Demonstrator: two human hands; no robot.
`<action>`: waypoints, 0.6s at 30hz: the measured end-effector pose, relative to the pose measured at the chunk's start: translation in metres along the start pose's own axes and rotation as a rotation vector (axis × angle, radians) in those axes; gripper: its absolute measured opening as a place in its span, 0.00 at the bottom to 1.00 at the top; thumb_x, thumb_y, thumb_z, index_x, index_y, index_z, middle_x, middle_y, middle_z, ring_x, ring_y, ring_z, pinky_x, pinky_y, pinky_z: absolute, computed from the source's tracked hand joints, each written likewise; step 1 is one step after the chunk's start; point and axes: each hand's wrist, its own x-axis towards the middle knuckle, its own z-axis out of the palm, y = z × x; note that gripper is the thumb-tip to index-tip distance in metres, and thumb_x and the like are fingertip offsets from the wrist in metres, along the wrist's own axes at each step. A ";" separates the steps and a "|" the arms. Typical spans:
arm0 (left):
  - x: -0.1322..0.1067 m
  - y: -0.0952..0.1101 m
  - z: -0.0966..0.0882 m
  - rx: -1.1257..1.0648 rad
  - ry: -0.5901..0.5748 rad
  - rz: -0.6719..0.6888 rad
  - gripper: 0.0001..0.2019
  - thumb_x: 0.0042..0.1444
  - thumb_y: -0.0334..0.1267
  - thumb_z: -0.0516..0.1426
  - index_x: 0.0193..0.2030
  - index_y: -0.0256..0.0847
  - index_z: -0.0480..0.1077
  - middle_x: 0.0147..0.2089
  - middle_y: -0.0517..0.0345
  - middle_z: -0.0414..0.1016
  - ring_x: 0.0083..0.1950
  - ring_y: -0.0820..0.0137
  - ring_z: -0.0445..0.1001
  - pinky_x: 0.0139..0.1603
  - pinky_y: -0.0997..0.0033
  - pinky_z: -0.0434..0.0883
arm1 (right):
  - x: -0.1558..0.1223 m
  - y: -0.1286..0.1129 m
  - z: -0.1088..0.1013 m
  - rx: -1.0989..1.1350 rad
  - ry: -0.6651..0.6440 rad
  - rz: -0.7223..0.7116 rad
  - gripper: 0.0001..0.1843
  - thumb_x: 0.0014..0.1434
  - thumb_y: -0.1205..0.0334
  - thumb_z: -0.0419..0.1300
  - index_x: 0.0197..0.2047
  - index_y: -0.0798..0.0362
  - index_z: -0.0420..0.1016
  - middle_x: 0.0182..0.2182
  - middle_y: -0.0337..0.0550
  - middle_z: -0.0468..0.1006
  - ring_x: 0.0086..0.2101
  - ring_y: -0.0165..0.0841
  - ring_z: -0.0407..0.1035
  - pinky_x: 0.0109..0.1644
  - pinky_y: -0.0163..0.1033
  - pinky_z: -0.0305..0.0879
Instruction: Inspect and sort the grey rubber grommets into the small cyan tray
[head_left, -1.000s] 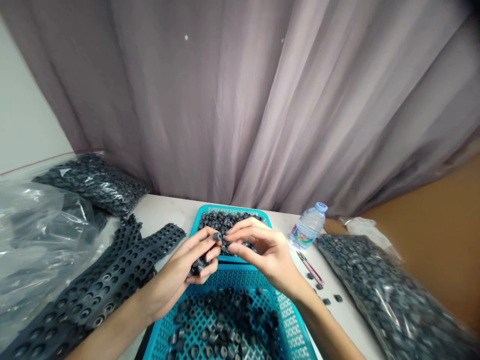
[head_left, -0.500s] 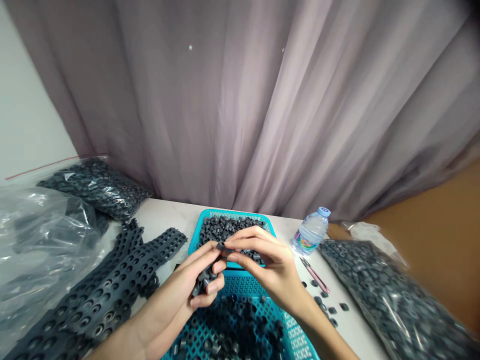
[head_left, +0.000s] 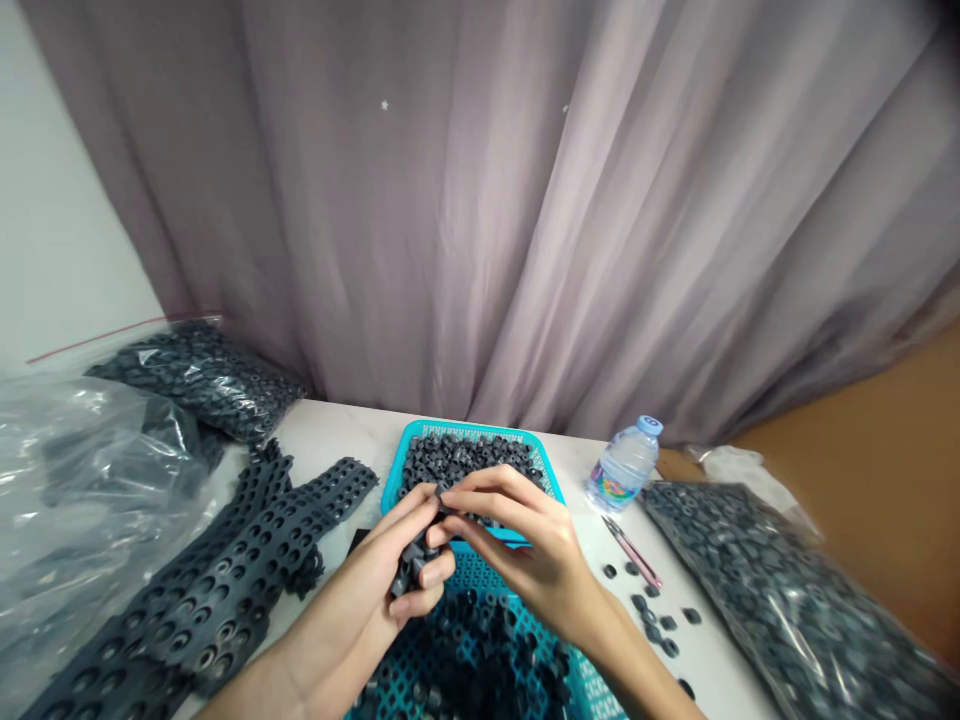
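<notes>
My left hand (head_left: 375, 565) curls around several small black rubber pieces (head_left: 409, 566), which show between its fingers. At its thumb and index tips is one more small black piece (head_left: 441, 495), and the fingertips of my right hand (head_left: 536, 535) pinch this piece from the other side. Both hands are over the near turquoise basket (head_left: 480, 572), where many loose black pieces (head_left: 502, 650) lie. Just behind the hands stands a second turquoise basket (head_left: 388, 488), filled with similar pieces (head_left: 465, 455). Fine detail of the pinched piece is too small to make out.
Black perforated rubber strips (head_left: 247, 570) lie at left, beside a clear plastic bag (head_left: 67, 480) and a filled zip bag (head_left: 202, 375). To the right are a water bottle (head_left: 625, 463), pink-handled snips (head_left: 634, 552), scattered pieces (head_left: 667, 622) and a large filled bag (head_left: 795, 590).
My right hand's fingertips have shifted slightly left and down, and its fingers are angled more over the pinched piece. The left hand keeps its handful. The whole view has shifted slightly.
</notes>
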 end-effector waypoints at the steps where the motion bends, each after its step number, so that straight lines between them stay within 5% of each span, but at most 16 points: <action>1: -0.001 0.001 0.001 -0.001 0.010 0.004 0.07 0.74 0.36 0.56 0.45 0.38 0.73 0.35 0.62 0.63 0.26 0.82 0.60 0.20 0.84 0.51 | 0.000 -0.001 0.000 0.008 -0.003 0.004 0.16 0.68 0.72 0.66 0.58 0.51 0.80 0.48 0.47 0.79 0.48 0.34 0.77 0.53 0.38 0.77; 8: -0.002 0.006 0.006 0.045 0.064 0.032 0.06 0.74 0.33 0.54 0.44 0.38 0.72 0.35 0.61 0.65 0.28 0.80 0.63 0.22 0.83 0.52 | 0.000 -0.003 0.003 0.084 0.029 0.073 0.16 0.69 0.72 0.65 0.56 0.46 0.81 0.48 0.45 0.81 0.48 0.36 0.78 0.52 0.42 0.77; 18: -0.001 0.003 0.002 0.201 -0.016 0.162 0.07 0.72 0.43 0.58 0.47 0.41 0.71 0.37 0.62 0.65 0.31 0.78 0.59 0.25 0.80 0.53 | 0.003 -0.008 0.007 0.286 0.109 0.304 0.11 0.66 0.65 0.71 0.51 0.46 0.82 0.45 0.42 0.83 0.45 0.36 0.78 0.53 0.43 0.75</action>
